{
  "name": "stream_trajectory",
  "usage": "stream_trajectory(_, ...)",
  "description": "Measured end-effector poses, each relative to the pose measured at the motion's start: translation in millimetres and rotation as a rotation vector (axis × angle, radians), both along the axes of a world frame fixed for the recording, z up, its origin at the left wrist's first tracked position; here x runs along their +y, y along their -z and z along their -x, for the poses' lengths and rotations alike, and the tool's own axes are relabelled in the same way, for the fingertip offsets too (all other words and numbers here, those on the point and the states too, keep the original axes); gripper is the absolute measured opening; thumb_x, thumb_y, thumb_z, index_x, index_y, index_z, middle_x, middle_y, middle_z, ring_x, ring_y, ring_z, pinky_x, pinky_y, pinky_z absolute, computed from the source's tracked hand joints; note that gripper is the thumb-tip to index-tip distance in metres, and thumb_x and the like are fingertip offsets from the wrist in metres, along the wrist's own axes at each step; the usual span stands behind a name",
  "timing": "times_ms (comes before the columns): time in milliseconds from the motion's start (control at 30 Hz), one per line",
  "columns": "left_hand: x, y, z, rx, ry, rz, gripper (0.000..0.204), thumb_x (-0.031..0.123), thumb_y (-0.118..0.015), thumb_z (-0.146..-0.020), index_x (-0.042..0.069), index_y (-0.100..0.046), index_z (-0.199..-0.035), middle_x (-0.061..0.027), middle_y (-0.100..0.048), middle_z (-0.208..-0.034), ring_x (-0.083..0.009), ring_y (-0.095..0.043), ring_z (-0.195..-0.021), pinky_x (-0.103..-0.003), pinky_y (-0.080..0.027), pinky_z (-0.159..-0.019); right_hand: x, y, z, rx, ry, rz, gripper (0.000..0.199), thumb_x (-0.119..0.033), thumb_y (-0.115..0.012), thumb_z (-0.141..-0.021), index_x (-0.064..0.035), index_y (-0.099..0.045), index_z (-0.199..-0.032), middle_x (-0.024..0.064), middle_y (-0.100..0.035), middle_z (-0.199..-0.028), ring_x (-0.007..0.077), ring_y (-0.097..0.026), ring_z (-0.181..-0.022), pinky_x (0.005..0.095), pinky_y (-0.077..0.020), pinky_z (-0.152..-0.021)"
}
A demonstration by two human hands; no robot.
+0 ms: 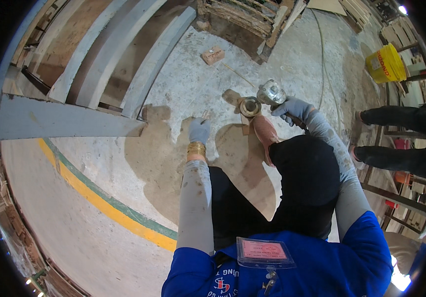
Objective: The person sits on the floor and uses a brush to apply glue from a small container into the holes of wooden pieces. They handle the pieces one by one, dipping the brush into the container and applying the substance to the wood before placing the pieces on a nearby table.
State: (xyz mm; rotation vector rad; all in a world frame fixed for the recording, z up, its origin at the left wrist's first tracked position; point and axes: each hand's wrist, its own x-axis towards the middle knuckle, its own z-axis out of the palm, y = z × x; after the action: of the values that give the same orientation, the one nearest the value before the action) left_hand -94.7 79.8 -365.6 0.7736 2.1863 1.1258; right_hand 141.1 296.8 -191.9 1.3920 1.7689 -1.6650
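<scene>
My right hand [292, 110], in a grey glove, is closed round the handle of a silver metal power tool [271, 92] that looks like a nail gun. Just left of the tool, a brassy ring-shaped coil [249, 106] sits by my shoe on a narrow wooden piece [245, 126]. My left hand [199, 129], also gloved, is held out low over the floor with its fingers curled. A small brownish tip [205, 114] shows at those fingers; its kind is unclear. Gold bangles [196, 148] circle the left wrist.
Grey wooden beams [99, 54] form a frame at the left, its near beam [69, 119] pointing toward my left hand. Ahead lie a brick-like block [213, 55], a thin stick [239, 74] and a rough wooden crate [238, 20]. A hose [322, 54], yellow bucket [386, 65] and another person's legs [396, 116] are at right.
</scene>
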Motion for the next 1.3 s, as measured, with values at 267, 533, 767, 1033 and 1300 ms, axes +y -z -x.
stream_trajectory(267, 3, -3, -1, 0.035, 0.039, 0.056, 0.030, 0.028, -0.059, -0.073, 0.002, -0.066, -0.086, -0.0186, -0.064, -0.082, -0.0330, -0.062, -0.077, -0.037, -0.047, -0.070, 0, 2, -4, -0.046, 0.013, 0.023, 0.023, -0.026, -0.071, -0.069, -0.0055, -0.061, -0.073, 0.0012, -0.048, -0.048, 0.0131, -0.044, -0.035, 0.0288, -0.0361, -0.035)
stream_trajectory(533, 3, -10, -2, 0.031, 0.040, 0.050, 0.030, 0.028, -0.059, -0.073, 0.002, -0.066, -0.086, -0.0185, -0.064, -0.083, -0.0330, -0.062, -0.078, -0.037, -0.047, -0.070, -6, -9, -4, -0.059, -0.013, -0.001, 0.023, -0.027, -0.071, -0.069, -0.0066, -0.061, -0.070, 0.0013, -0.048, -0.048, 0.0127, -0.044, -0.036, 0.0288, -0.0348, -0.035)
stream_trajectory(767, 2, -14, -1, -0.002, 0.045, 0.050, 0.029, 0.027, -0.058, -0.073, 0.000, -0.065, -0.083, -0.0196, -0.063, -0.079, -0.0335, -0.061, -0.076, -0.037, -0.046, -0.068, -3, -6, -3, -0.052, -0.022, -0.003, 0.024, -0.026, -0.071, -0.068, -0.0065, -0.058, -0.065, 0.0013, -0.047, -0.047, 0.0131, -0.043, -0.036, 0.0285, -0.0340, -0.034)
stream_trajectory(1033, -1, -11, -2, -0.005, 0.014, -0.001, 0.029, 0.027, -0.057, -0.073, -0.001, -0.064, -0.078, -0.0219, -0.061, -0.074, -0.0344, -0.060, -0.070, -0.038, -0.045, -0.064, -2, -2, 1, -0.017, -0.035, -0.025, 0.024, -0.026, -0.071, -0.067, -0.0068, -0.057, -0.065, 0.0010, -0.047, -0.048, 0.0125, -0.043, -0.036, 0.0276, -0.0330, -0.033)
stream_trajectory(1300, 7, -23, -6, 0.133, 0.145, 0.158, 0.032, 0.031, -0.060, -0.074, -0.001, -0.065, -0.077, -0.0168, -0.064, -0.074, -0.0285, -0.059, -0.064, -0.037, -0.044, -0.057, -11, -3, -13, 0.115, 0.090, 0.062, 0.018, -0.021, -0.072, -0.067, -0.0074, -0.062, -0.071, -0.0010, -0.051, -0.053, 0.0091, -0.047, -0.041, 0.0251, -0.0357, -0.036)
